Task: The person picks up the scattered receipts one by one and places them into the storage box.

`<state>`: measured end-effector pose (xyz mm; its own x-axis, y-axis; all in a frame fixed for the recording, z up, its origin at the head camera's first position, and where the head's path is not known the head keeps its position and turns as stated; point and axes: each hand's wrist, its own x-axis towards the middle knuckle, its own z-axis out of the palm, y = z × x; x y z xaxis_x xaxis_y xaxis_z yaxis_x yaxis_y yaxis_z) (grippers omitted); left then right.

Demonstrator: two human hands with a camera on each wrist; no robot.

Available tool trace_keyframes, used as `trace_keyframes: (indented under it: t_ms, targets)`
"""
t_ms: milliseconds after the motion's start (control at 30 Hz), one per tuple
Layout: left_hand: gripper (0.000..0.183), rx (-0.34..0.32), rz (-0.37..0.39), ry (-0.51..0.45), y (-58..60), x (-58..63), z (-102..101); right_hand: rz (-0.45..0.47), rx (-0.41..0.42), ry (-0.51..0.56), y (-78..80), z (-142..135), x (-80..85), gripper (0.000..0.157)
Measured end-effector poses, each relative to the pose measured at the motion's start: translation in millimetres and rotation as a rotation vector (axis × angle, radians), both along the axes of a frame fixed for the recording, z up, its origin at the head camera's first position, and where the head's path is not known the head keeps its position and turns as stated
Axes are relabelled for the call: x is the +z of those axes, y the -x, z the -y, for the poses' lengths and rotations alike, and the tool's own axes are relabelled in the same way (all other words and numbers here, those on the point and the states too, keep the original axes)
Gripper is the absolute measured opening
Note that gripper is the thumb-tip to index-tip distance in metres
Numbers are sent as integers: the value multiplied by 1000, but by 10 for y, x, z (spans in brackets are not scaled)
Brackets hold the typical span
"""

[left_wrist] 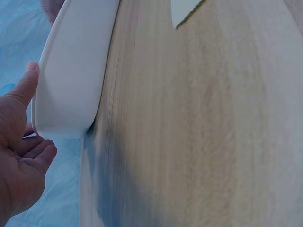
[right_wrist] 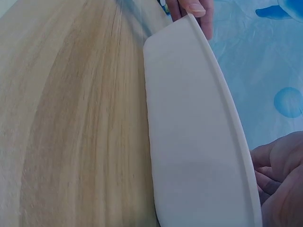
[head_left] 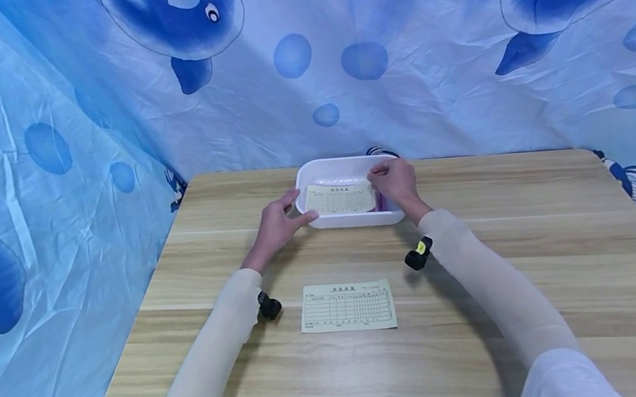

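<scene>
A white plastic basin (head_left: 354,220) stands near the table's far edge. My left hand (head_left: 279,223) holds its left end, thumb against the near rim and fingers around the end; the left wrist view shows this thumb (left_wrist: 29,80) along the rim. Inside the basin lies a printed paper slip (head_left: 338,198). My right hand (head_left: 395,181) reaches over the basin's right side, fingertips pinched at the slip's right edge. Something purple (head_left: 381,201) shows beside the slip, mostly hidden. In the right wrist view the basin wall (right_wrist: 199,118) hides the right fingertips.
A second printed slip (head_left: 346,307) lies flat on the wooden table (head_left: 496,266), nearer to me than the basin. Blue cloth (head_left: 441,99) with printed dolphins hangs behind the table and along its left side. Striped tassels (head_left: 623,176) show at the right edge.
</scene>
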<state>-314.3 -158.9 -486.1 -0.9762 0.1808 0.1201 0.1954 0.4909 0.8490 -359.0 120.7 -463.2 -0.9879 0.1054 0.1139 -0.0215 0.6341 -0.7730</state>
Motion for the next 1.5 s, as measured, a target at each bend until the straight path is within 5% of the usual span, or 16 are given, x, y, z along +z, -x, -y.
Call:
trace_keyframes:
  t_ms: [267,567,833,1100,1500]
  targets:
    - [81,0,-2,-3,-21,-13,6,-27,56,90,-89,-135,173,25]
    - [81,-4,-3,-4,-28,-24,33,-74,143,171,-425,-262,525,32]
    - [81,-5,-14,4,-18,-31,16,-133,208,181,-775,-403,637,34]
    - [81,-8,-13,0,-16,-15,3,-49,223,233,-1145,-528,555,37]
    - [79,-5,-17,3,1,-4,-17,5,286,170,-1622,-565,102,30]
